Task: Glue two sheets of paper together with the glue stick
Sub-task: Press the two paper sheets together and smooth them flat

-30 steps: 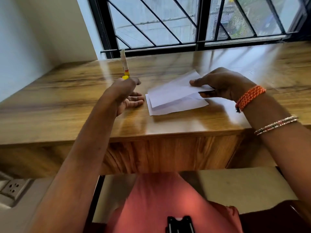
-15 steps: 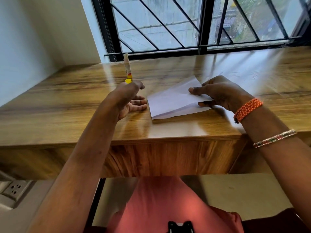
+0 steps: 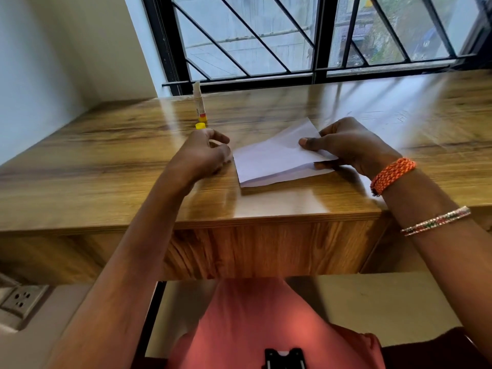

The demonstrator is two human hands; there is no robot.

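Observation:
Two white paper sheets [image 3: 269, 161] lie stacked on the wooden desk [image 3: 106, 166], the upper one lifted at its right side. My right hand [image 3: 351, 145] pinches that raised right edge between thumb and fingers. My left hand [image 3: 202, 153] hovers just left of the sheets, fingers curled and apart, holding nothing. The glue stick [image 3: 199, 103] stands upright behind my left hand, white with a yellow base. Its yellow cap [image 3: 200, 125] sits on the desk in front of it.
A barred window [image 3: 292, 49] runs along the desk's far edge. A white wall [image 3: 40, 62] closes the left side. A wall socket [image 3: 21, 299] sits low at the left, under the desk. My lap in pink cloth [image 3: 266, 323] is below.
My left hand has moved right, away from the glue stick and toward the sheets' left edge. The glue stick now stands alone. The right hand keeps holding the upper sheet's edge.

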